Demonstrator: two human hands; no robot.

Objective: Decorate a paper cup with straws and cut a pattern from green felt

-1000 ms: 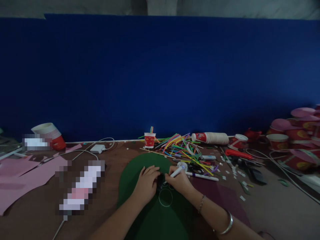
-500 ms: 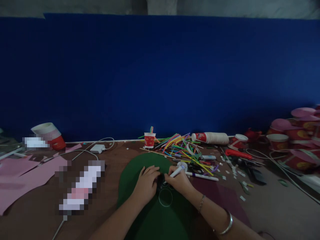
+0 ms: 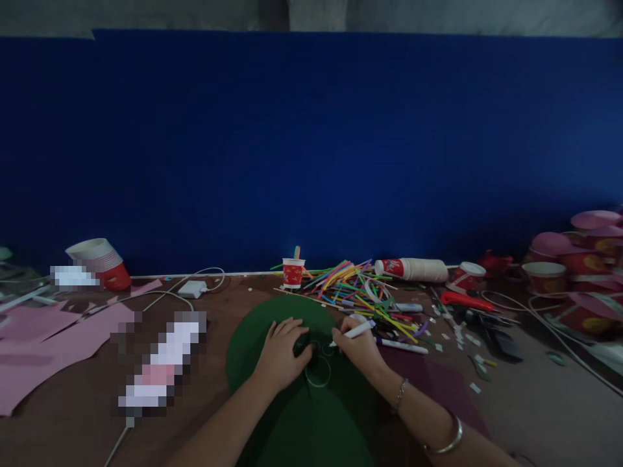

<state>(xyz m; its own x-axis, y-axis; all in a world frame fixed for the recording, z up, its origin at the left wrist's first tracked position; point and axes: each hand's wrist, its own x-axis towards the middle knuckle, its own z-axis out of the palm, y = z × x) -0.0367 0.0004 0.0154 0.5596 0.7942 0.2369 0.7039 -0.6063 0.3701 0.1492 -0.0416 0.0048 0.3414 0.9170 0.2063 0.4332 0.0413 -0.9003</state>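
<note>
My right hand [image 3: 359, 347] is closed around a white marker [image 3: 357, 330], its tip pointing left just over a green sheet [image 3: 311, 431]. My left hand [image 3: 282, 350] rests on the sheet, thumb and fingers curled around a small dark round object [image 3: 302, 343] whose kind I cannot make out. Between the hands, light outlines of circles show on the green: a larger circle [image 3: 318, 387] with smaller ones above it. Part of the sheet is hidden under my forearms.
Behind the sheet stands a red paper cup [image 3: 293, 275], beside a pile of colourful strips [image 3: 341, 279]. A capped marker [image 3: 403, 347], a stack of paper cups [image 3: 423, 269] and a red-handled tool [image 3: 464, 301] lie right. Pink paper [image 3: 73, 350] and a white adapter [image 3: 193, 289] are left.
My left hand has drawn the dark round object left, away from the marker tip, uncovering smaller circles on the green sheet. My right hand has lifted slightly and shifted right with the marker.
</note>
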